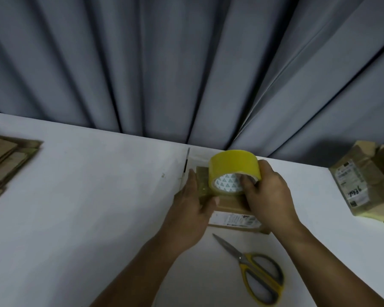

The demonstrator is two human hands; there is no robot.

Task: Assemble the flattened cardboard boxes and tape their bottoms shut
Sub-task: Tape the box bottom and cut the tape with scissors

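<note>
Small cardboard box (228,203) sits on the white tabletop (98,196), centre-right, just before the grey curtain (186,63), white label on its near side. Right hand (268,193) holds the yellow tape roll (233,168) upright on top of the box, grip closed round it, fingers hooked into the core, thumb on the outer face. Left hand (192,209) presses the box's left side, palm flat, thumb lying over the top edge on a shiny strip of tape; grip holding the box steady, not wrapped round. Scissors (253,271) with yellow-grey handles lie closed on the tabletop near the box, toward the person, blades pointing at the box, untouched. Stack of flattened cardboard boxes (7,160) at far left edge, well apart. Two taped boxes (368,180) at far right edge, one with a label and handwriting
</note>
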